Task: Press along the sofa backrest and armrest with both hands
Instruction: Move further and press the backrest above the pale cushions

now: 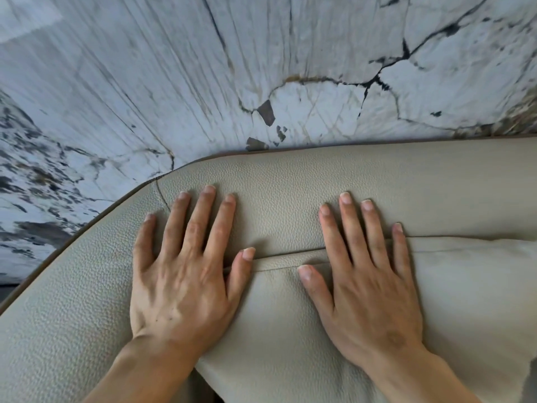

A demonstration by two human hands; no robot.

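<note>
Left hand (180,274), right hand (369,283) flat on backrest (290,181).

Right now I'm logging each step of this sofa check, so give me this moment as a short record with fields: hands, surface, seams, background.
left hand: flat, fingers spread, palm down on the beige leather sofa backrest
right hand: flat, fingers spread, lying across the cushion seam
holding: nothing in either hand
surface: pebbled beige leather, brown piping along the curved top edge
background: white marble wall with dark veins
armrest: cannot tell from this view
</note>
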